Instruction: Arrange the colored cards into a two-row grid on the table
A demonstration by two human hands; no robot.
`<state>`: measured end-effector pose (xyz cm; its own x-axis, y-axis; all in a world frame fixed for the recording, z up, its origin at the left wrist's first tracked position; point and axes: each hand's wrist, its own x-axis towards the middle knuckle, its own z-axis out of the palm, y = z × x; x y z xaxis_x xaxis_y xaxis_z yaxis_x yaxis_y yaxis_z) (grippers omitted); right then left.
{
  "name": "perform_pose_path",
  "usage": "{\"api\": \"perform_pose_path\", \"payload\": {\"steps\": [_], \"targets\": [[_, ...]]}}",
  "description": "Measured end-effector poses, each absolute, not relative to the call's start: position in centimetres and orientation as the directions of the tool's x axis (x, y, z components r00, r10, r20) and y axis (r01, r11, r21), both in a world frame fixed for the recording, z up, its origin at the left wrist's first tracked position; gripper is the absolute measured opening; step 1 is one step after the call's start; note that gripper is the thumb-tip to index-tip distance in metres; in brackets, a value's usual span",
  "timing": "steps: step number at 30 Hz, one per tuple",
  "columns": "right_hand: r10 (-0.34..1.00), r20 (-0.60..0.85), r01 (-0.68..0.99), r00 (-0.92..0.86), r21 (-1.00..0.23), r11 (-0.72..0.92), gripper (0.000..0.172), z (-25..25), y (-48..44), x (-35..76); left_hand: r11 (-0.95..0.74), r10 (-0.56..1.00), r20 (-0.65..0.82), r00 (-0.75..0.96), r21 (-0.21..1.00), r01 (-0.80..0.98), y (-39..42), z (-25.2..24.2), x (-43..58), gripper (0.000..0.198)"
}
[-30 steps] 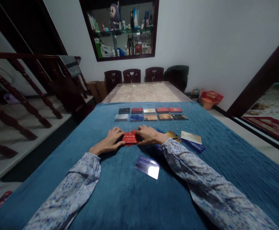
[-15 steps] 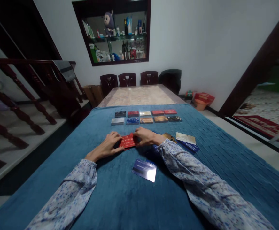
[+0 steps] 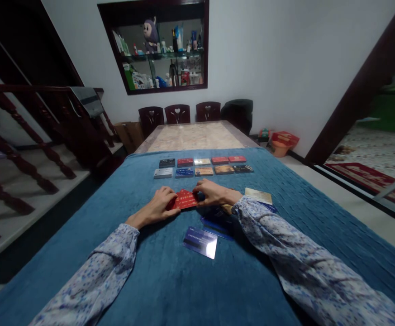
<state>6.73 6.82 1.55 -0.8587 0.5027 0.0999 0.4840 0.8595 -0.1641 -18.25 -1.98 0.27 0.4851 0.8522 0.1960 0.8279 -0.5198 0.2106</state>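
Note:
Several red cards (image 3: 186, 200) lie slightly fanned on the blue cloth, between my two hands. My left hand (image 3: 157, 207) grips their left edge between thumb and fingers. At their right edge are the bent fingertips of my right hand (image 3: 212, 193), thumb and fingers curled round the edge. Below my right hand lie dark blue cards (image 3: 217, 227), partly hidden by the hand and sleeve. A shiny purple-blue card (image 3: 200, 242) rests nearer to me. A gold card (image 3: 258, 196) overlaps a blue one to the right of my right wrist.
Beyond my hands stand two rows of card stacks (image 3: 203, 171). The blue cloth (image 3: 156, 280) covers the near part of a marble-topped table (image 3: 197, 136). Dark chairs (image 3: 177, 114) line its far end; a railing stands at the left.
The red cards are more spread out, and my right hand has shifted slightly right. More of the dark blue cards shows below it. The view has turned slightly.

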Motion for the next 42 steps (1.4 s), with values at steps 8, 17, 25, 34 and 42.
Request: {"api": "perform_pose_path", "payload": {"steps": [8, 17, 25, 34, 42], "targets": [[0.440, 0.163, 0.420, -0.883, -0.145, 0.896, 0.037, 1.5, 8.0, 10.0, -0.530, 0.848, 0.176, 0.500, 0.260, 0.807, -0.9, 1.0, -15.7, 0.040], [0.488, 0.168, 0.474, -0.857, -0.115, 0.873, 0.037, 2.4, 8.7, 12.7, -0.579, 0.815, 0.168, 0.554, 0.196, 0.792, 2.1, 1.2, -13.6, 0.036], [0.530, 0.150, 0.513, -0.834, -0.141, 0.847, 0.026, 4.0, 10.8, 15.1, -0.601, 0.795, 0.203, 0.572, 0.134, 0.788, 6.3, 1.5, -11.5, 0.041], [0.610, 0.134, 0.596, -0.781, -0.129, 0.792, 0.019, 6.3, 11.9, 16.6, -0.622, 0.780, 0.182, 0.599, 0.122, 0.773, 9.3, 3.4, -9.1, 0.037], [0.699, 0.094, 0.700, -0.709, -0.030, 0.714, 0.023, 6.9, 14.3, 17.2, -0.601, 0.796, 0.153, 0.586, 0.074, 0.796, 12.4, 4.3, -7.5, 0.032]]}}
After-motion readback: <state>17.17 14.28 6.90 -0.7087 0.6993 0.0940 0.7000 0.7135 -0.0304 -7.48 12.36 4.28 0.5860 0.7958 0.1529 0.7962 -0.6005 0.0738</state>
